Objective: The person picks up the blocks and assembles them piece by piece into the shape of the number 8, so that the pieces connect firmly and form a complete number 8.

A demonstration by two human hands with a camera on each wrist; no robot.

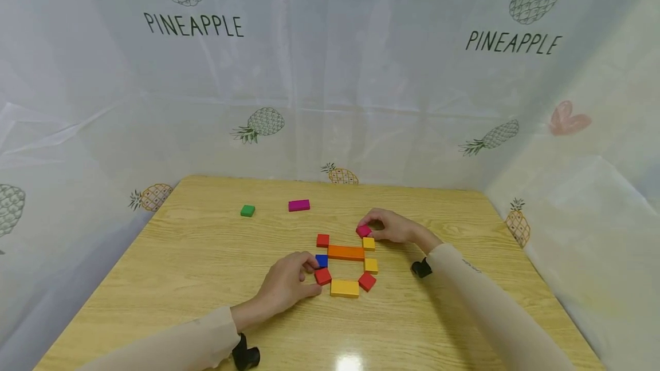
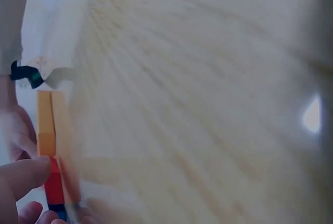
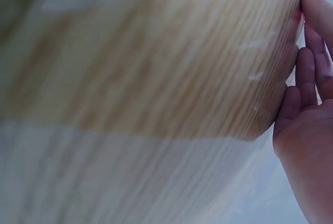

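In the head view my right hand (image 1: 394, 226) pinches a crimson block (image 1: 363, 231) between thumb and fingers, just behind a small yellow block (image 1: 368, 244). My left hand (image 1: 286, 282) has its thumb and curled fingers about a red block (image 1: 322, 276), with fingertips right at the blue block (image 1: 321, 261) behind it. The left wrist view shows the thumb against that red block (image 2: 53, 182). A long orange block (image 1: 346, 252) lies between the two side rows. A wide yellow block (image 1: 344, 288) forms the front, beside another red block (image 1: 367, 281).
Another red block (image 1: 322, 240) sits at the back left of the arrangement, and a second small yellow block (image 1: 370, 266) on its right. Farther back lie a green block (image 1: 247, 210) and a magenta block (image 1: 299, 205). A pineapple-print curtain (image 1: 330, 73) surrounds the wooden table (image 1: 180, 256).
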